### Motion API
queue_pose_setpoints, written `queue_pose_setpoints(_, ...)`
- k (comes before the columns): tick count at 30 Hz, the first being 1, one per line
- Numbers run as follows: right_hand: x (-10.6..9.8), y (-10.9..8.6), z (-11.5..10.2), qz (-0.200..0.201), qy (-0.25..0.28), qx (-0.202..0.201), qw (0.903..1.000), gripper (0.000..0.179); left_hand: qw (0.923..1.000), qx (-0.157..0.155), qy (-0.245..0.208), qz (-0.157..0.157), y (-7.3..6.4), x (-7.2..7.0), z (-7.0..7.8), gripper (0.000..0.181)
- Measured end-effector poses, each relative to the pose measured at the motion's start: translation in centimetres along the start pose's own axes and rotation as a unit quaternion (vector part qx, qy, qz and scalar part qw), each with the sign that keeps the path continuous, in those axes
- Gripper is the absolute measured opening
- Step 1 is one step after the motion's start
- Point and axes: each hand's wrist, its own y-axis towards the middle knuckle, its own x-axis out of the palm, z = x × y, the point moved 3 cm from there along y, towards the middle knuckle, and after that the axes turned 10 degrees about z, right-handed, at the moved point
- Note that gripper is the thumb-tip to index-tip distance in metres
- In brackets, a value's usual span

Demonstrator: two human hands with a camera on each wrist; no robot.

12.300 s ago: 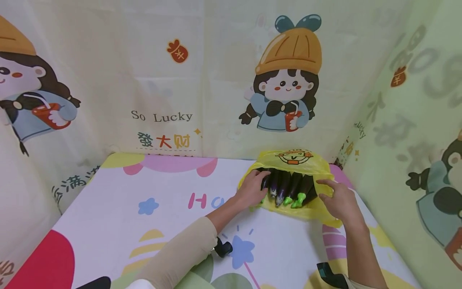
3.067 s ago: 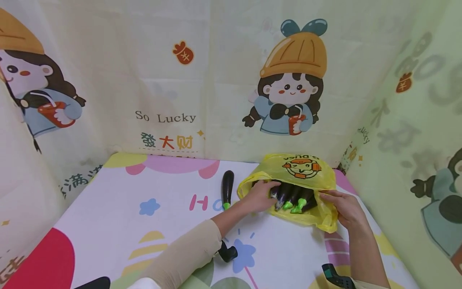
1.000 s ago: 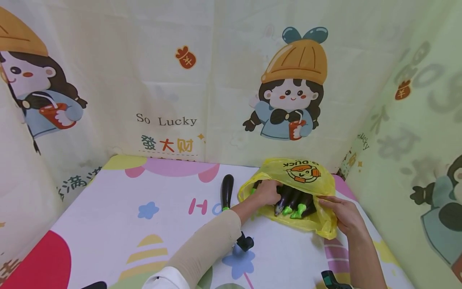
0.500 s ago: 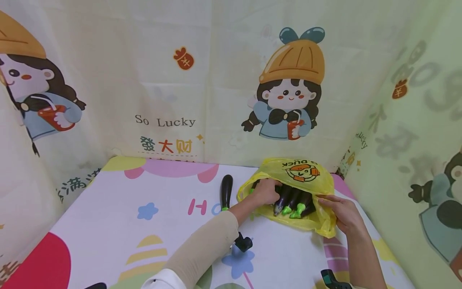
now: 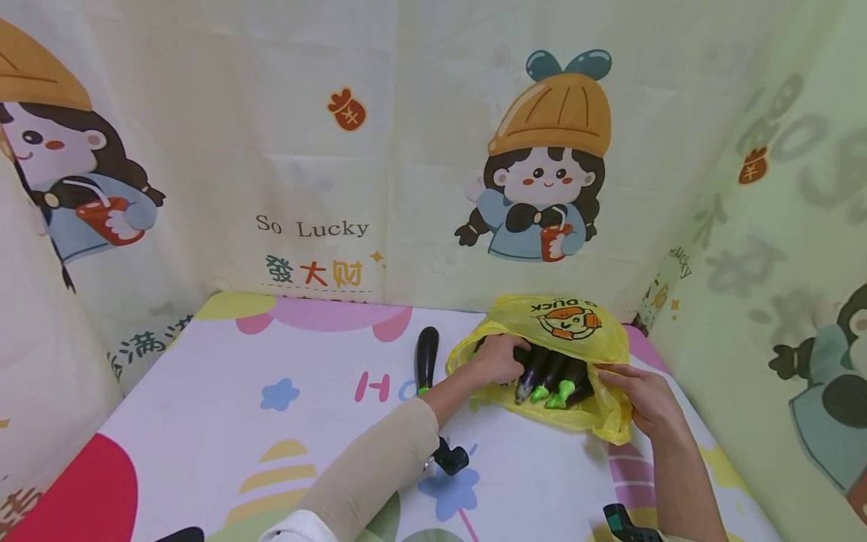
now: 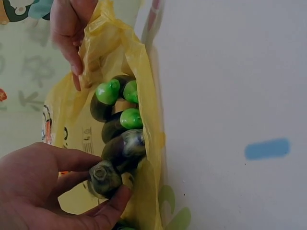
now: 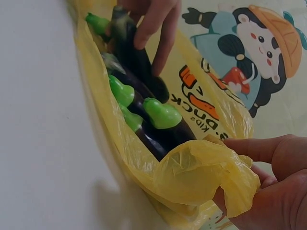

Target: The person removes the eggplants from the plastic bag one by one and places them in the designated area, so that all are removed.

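A yellow plastic bag (image 5: 515, 316) with a printed duck lies with its mouth towards me, several eggplants (image 5: 552, 373) inside. My left hand (image 5: 500, 360) reaches into the left side of the mouth. Its thumb and fingers pinch one eggplant (image 6: 104, 179) by its mottled, pale-green end, lifted above the others in the right wrist view. At the bag's right edge, my right hand (image 5: 646, 399) pinches the crumpled plastic and holds the mouth wide. Beside the bag on the left, a single dark eggplant (image 5: 427, 357) lies on the table, its green stem end partly behind my left forearm.
A white table cover (image 5: 203, 391) with coloured prints spreads out under everything. Printed cloth walls (image 5: 420, 188) stand behind the table and on both sides. A black device (image 5: 450, 455) sits at my left wrist, another (image 5: 626, 525) at my right.
Since the earliest frame, one eggplant has come to lie on the table left of the bag. My right hand has taken hold of the bag's edge. Over the last second, both hands barely move.
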Motion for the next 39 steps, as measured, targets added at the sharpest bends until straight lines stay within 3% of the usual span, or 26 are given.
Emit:
queue_pose_setpoints(11, -0.1, -0.1, 0.0, -0.001, -0.003, 0.001, 1.0, 0.059, 0.9993, 0.035, 0.012, 0.002, -1.9, -1.1, 0.4, 0.055)
queue_pose_setpoints(19, 0.1, 0.0, -0.2, 0.001, 0.013, -0.005, 0.9999, 0.065, 0.9996, 0.026, -0.007, -0.012, -3.4, -1.6, -0.3, 0.059)
queue_pose_setpoints(36, 0.1, -0.2, -0.3, -0.007, 0.02, -0.015, 0.9997, 0.061, 0.9985, 0.015, -0.052, -0.002, -6.2, -2.9, -2.1, 0.053)
queue_pose_setpoints(39, 0.1, -0.2, -0.3, -0.007, 0.018, -0.019, 0.9996, 0.059, 0.998, 0.024, -0.057, 0.004, -6.8, -3.0, -2.4, 0.051)
